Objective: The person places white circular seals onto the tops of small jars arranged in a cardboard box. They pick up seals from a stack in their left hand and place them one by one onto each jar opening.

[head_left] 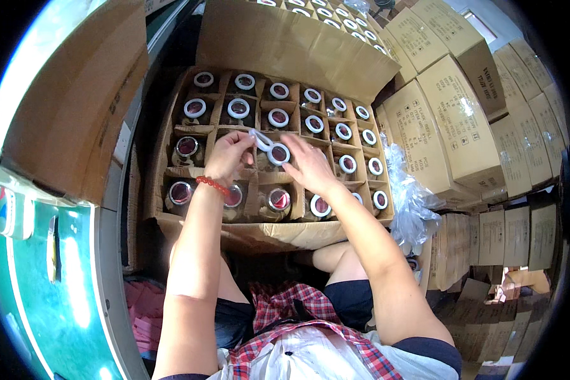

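A large open cardboard carton (pixel 253 235) in front of me is split by card dividers into cells holding glass vessels with dark red tops. My left hand (pixel 232 153), with a red bead bracelet (pixel 213 184) on its wrist, pinches a loose white ring (pixel 260 140) between thumb and fingers. Just right of that ring is a vessel (pixel 278 154) with a white ring around its top. My right hand (pixel 311 166) is beside this vessel, fingers spread. Most vessels wear white rings; several at the near left, such as one vessel (pixel 278 199), show none.
Behind the raised carton flap (pixel 291 47) stands another box of ringed vessels (pixel 332 24). Stacked cartons (pixel 453 126) line the right side, with crumpled clear plastic (pixel 411 196) beside my carton. At left are a green-topped table (pixel 69 285) and a brown box (pixel 76 101).
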`<state>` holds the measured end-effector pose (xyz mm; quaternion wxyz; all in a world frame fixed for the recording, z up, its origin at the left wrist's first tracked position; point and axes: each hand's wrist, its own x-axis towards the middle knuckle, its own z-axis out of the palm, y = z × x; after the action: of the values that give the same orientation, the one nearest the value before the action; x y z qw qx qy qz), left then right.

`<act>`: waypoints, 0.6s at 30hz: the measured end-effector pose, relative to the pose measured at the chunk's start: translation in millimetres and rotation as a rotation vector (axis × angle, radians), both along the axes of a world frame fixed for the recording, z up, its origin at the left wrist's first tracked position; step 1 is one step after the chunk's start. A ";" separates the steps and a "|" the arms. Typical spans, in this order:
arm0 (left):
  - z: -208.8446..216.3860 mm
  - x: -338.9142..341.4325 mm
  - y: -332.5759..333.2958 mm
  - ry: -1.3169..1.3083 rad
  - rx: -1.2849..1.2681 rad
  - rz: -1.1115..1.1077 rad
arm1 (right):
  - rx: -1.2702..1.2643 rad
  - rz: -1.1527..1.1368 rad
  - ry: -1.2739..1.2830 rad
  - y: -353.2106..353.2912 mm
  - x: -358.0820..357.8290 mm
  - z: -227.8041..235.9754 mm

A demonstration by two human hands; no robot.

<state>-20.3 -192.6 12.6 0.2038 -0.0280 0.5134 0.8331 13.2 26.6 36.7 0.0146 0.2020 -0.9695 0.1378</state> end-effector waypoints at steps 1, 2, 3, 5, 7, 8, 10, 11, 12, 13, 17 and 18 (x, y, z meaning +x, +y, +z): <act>-4.5 2.7 1.1 -0.005 -0.028 -0.069 | -0.102 0.013 0.007 -4.2 6.9 9.5; -9.5 7.1 2.6 -0.011 -0.056 -0.137 | -0.204 0.026 0.014 -9.1 15.6 16.1; -14.8 12.6 3.6 -0.018 -0.084 -0.204 | -0.306 0.040 0.020 -12.1 23.8 19.2; -11.2 30.4 13.9 -0.093 0.095 -0.244 | -0.261 0.165 0.145 -6.0 35.6 9.9; -9.6 39.8 15.0 -0.064 0.063 -0.251 | -0.379 0.089 0.055 -1.0 50.4 -2.7; -3.3 46.0 14.9 -0.078 0.002 -0.191 | -0.369 0.072 0.140 -0.5 57.6 -8.9; 10.0 61.4 8.9 -0.109 -0.121 -0.058 | -0.264 0.109 0.246 2.1 66.3 -22.1; 4.0 59.5 -1.2 -0.131 -0.103 0.022 | -0.215 0.130 0.301 0.9 70.3 -27.5; -2.6 63.0 -13.2 -0.168 -0.029 0.109 | -0.102 0.149 0.280 -2.0 78.2 -33.7; -3.2 67.9 -16.1 -0.204 0.055 0.181 | -0.108 0.149 0.236 2.0 84.0 -40.8; 1.0 92.2 -35.6 -0.277 0.379 0.287 | -0.080 0.143 0.134 12.0 98.7 -50.3; -1.4 101.7 -40.7 -0.271 0.397 0.318 | -0.059 0.152 0.136 11.2 101.2 -50.5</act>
<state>81.4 -233.3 11.3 0.1388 -0.1786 0.2973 0.9276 114.4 37.8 -13.8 0.0761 0.2832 -0.9437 0.1530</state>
